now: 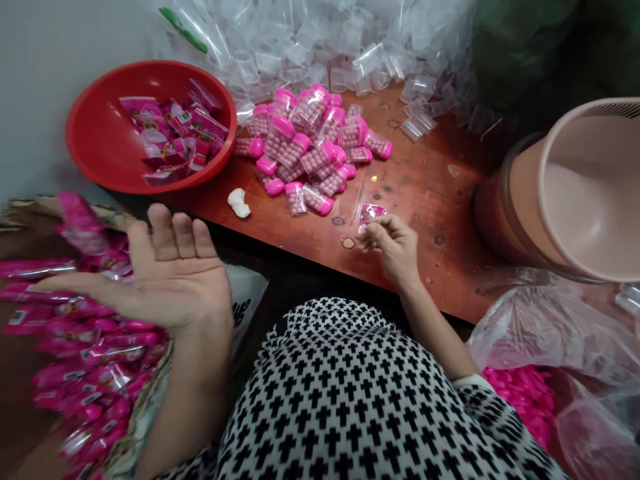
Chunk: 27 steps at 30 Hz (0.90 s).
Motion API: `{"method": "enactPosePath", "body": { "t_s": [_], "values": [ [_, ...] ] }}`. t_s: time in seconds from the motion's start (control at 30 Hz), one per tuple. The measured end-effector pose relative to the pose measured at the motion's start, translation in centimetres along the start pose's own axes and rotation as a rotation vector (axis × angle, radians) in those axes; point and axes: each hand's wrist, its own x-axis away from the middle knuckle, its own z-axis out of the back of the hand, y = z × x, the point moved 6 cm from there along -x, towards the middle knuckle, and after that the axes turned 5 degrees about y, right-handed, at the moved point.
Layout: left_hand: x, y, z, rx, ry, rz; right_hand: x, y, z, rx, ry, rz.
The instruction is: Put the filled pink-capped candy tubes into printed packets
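A: What did we have in our right hand (399,251)?

B: We had a small, square, glossy pink printed slip (373,212), pinched at its lower edge between thumb and fingers, over the reddish-brown wooden table (431,207). We could not tell whether it touched the wood. Just beyond it lay the pile of clear plastic tubes with bright pink caps (315,150).

A: And our left hand (170,290)?

B: We had it spread wide, palm up, grasping nothing, beside the torn brown cardboard box (30,211) heaped with shiny pink wrapped tubes (100,357). One blurred pink tube (83,223) showed near our index finger; whether it rested on the heap, we could not tell.

A: How did we think the slip was best handled?

B: Lightly. It looked thin enough to crease, so we judged that a gentle pinch near the edge suited it, with the fingers clear of the printed face.

A: Did the free hand matter?

B: We thought so. Its relaxed, open palm was ready to steady something, and we reckoned it wise to keep both wrists loose and our eyes on the slip.
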Motion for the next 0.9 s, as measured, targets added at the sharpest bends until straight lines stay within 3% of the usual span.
{"method": "enactPosePath", "body": {
  "t_s": [0.03, 0.07, 0.1, 0.13, 0.2, 0.27, 0.33, 0.47, 0.7, 0.8, 0.9],
  "values": [
    [-0.3, -0.4, -0.2, -0.025, -0.021, -0.017, -0.3, -0.3, 1.3, 0.021, 0.063, 0.025],
    [-0.3, -1.8, -1.3, -0.079, -0.121, 0.029, -0.6, -0.6, 2.5, 0.037, 0.122, 0.047],
    [-0.1, -3.1, -2.5, -0.163, -0.189, -0.018, -0.7, -0.8, 3.6, 0.047, 0.170, 0.068],
    [0.5, -4.9, -4.4, -0.319, -0.347, -0.075, -0.8, -0.9, 4.5, 0.054, 0.205, 0.085],
    [1.8, -8.8, -7.7, -0.446, -0.508, -0.100, -0.7, -0.9, 5.8, 0.064, 0.245, 0.104],
    [3.7, -12.0, -11.4, -0.780, -0.780, -0.335, -0.4, -0.7, 6.4, 0.082, 0.261, 0.100],
    [4.9, -14.5, -13.4, -1.052, -0.912, -0.542, -0.2, -0.3, 6.8, 0.103, 0.270, 0.079],
    [5.2, -16.7, -13.9, -1.189, -0.911, -0.733, -0.3, 0.2, 6.9, 0.121, 0.271, 0.038],
    [5.1, -16.6, -13.2, -0.985, -0.850, -0.783, -1.6, 0.9, 6.8, 0.246, 0.299, 0.099],
    [5.5, -15.7, -13.4, -0.862, -0.844, -0.691, -2.6, 1.7, 6.4, 0.219, 0.246, 0.066],
    [5.5, -14.4, -13.3, -0.681, -0.783, -0.410, -3.2, 1.9, 5.5, 0.083, 0.162, -0.035]
  ]
}}
